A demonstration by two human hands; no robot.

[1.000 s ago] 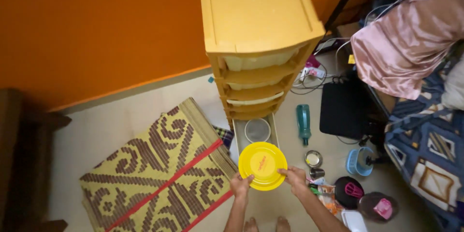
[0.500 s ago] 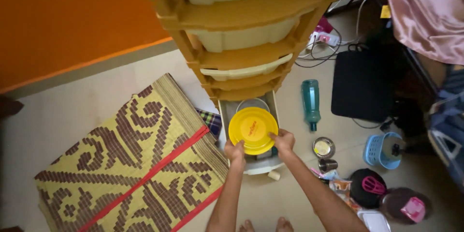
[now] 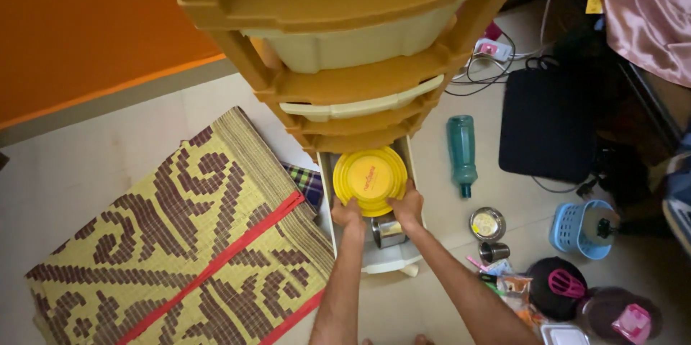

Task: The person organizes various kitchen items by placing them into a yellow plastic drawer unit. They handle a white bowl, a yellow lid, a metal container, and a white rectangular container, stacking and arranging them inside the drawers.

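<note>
Holding the yellow plate (image 3: 370, 179) by its near rim, we have both hands over the open bottom drawer (image 3: 368, 259) of the tall plastic drawer unit (image 3: 345, 50). Our left hand (image 3: 348, 212) pinches the rim at the near left and our right hand (image 3: 407, 206) pinches it at the near right, fingers curled under and thumbs on top. The plate sits level, partly under the drawer above, hovering over the far half of the open drawer; whether it already rests on anything inside we cannot tell.

We judge that the step in hand is lowering the plate into the drawer. The next move would call for keeping it flat, easing it down past the steel cup (image 3: 389, 230) that stands just near our hands inside the drawer, and freeing both grips together so it does not tip.

It is a round, shallow plate of bright yellow plastic with a raised ring around the middle and a small red mark at its centre. It looks light and stiff.

To the left lies a woven mat (image 3: 180, 244) in yellow and brown; to the right on the floor lie a teal bottle (image 3: 461, 151) and a small steel bowl (image 3: 486, 223).
</note>
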